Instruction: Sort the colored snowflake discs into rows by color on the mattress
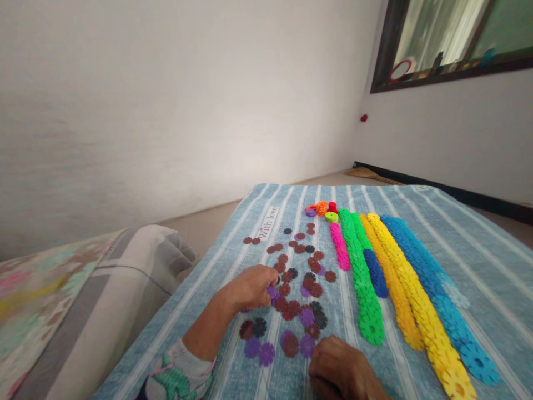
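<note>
- The left hand (252,286) is resting over the scattered discs with its fingers drawn together at a purple disc (272,292); whether it is truly pinching that disc, I cannot tell.
- The right hand (343,369) is lying low, fingers curled under; its fingertips are hidden, so I cannot tell whether it is holding anything. Another purple disc (307,346) is lying right by its knuckles.
- Around and between both hands, brown discs (284,289) and black discs (320,318) are lying loose, several overlapping.
- The left hand seems to be picking out one disc by colour; the next move is probably calling for a fine grip on its thin edge, leaving the overlapping neighbours undisturbed.
- Beyond the right hand, a pink row (341,250) and a green row (362,289) of packed discs are stretching away.
- Farther right of that hand, a dark blue row (376,275), a yellow row (416,300) and a light blue row (433,289) are lying on the striped cloth (478,250).
</note>
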`<state>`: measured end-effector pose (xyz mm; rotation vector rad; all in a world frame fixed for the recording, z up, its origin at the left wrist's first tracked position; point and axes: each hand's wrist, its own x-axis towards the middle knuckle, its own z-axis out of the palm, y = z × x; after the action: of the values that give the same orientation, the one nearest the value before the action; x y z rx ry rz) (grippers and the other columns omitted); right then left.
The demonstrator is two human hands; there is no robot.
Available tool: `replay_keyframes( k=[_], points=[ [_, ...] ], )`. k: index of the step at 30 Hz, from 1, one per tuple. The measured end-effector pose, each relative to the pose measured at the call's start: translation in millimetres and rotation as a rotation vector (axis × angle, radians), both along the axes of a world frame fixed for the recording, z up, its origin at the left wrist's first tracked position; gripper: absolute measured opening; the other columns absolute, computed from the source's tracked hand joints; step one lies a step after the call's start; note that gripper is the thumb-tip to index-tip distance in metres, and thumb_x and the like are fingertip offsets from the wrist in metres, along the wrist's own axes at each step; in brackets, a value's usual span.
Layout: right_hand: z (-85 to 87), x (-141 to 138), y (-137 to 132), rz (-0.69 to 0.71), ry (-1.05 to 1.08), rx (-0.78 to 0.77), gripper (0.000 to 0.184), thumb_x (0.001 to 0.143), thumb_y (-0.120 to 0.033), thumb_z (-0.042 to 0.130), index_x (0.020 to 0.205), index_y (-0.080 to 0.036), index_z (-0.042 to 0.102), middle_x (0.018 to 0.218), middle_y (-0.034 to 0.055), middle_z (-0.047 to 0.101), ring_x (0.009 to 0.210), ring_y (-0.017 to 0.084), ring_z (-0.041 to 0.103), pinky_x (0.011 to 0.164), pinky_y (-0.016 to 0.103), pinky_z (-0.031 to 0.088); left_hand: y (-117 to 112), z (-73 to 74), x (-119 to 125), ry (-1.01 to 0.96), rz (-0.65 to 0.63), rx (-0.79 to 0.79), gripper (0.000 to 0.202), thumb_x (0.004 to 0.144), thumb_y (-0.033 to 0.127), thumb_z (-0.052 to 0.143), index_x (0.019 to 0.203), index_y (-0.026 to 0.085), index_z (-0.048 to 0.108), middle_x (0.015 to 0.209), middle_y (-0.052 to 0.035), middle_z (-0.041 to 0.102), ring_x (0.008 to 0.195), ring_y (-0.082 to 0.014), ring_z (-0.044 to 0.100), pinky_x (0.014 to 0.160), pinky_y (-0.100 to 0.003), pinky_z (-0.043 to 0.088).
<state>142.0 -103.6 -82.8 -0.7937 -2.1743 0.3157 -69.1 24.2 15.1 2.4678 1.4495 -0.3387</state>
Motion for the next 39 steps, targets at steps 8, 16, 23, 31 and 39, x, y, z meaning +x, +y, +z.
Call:
replay_keyframes(
  k=[8,16,23,31,39],
  points=[
    [0.0,3,-2,0.049,-0.028,-0.123,0.013,0.084,-0.014,0.042,0.078,-0.021,0.050,0.075,0.0009,0.062,0.066,0.014,0.054,0.060,0.024,0.038,-13,6.0,19,0.130,-0.062,-0.012,0.013,0.066,0.018,0.056,0.078,0.020,0.060,0.086,-0.0051,0.068,0.079,-0.0218,0.061,0.065,-0.028,0.043],
    [-0.1,5,-2,0.087,-0.046,-0.204,0.014,0.087,-0.015,0.042,0.082,-0.022,0.053,0.082,0.0029,0.063,0.075,0.016,0.057,0.066,0.025,0.042,-12,1.6,21,0.096,-0.057,-0.015,0.011,0.066,0.023,0.059,0.077,0.020,0.060,0.086,-0.0046,0.068,0.081,-0.0217,0.061,0.067,-0.028,0.043],
    [0.4,2,-2,0.044,0.053,-0.090,0.012,0.084,-0.013,0.043,0.075,-0.022,0.045,0.070,-0.0012,0.058,0.062,0.013,0.050,0.056,0.022,0.036,-11,-5.4,20,0.029,-0.110,-0.002,0.013,0.067,0.024,0.061,0.079,0.021,0.059,0.086,-0.0024,0.064,0.081,-0.0181,0.058,0.070,-0.026,0.042],
    [-1.8,2,-1,0.047,0.063,-0.065,0.010,0.084,-0.015,0.044,0.077,-0.022,0.044,0.070,-0.0015,0.056,0.063,0.013,0.050,0.057,0.023,0.035,-11,0.9,22,0.046,-0.093,-0.002,0.009,0.064,0.021,0.057,0.072,0.019,0.059,0.078,-0.0038,0.064,0.073,-0.0179,0.058,0.063,-0.026,0.040],
    [3.3,3,-3,0.069,0.057,-0.130,0.012,0.086,-0.014,0.044,0.078,-0.022,0.045,0.073,-0.0013,0.056,0.066,0.013,0.049,0.059,0.024,0.035,-4,10.2,5,0.039,-0.020,0.079,0.007,0.062,0.023,0.055,0.067,0.019,0.058,0.069,-0.0032,0.061,0.064,-0.0175,0.054,0.056,-0.027,0.033]
  ],
)
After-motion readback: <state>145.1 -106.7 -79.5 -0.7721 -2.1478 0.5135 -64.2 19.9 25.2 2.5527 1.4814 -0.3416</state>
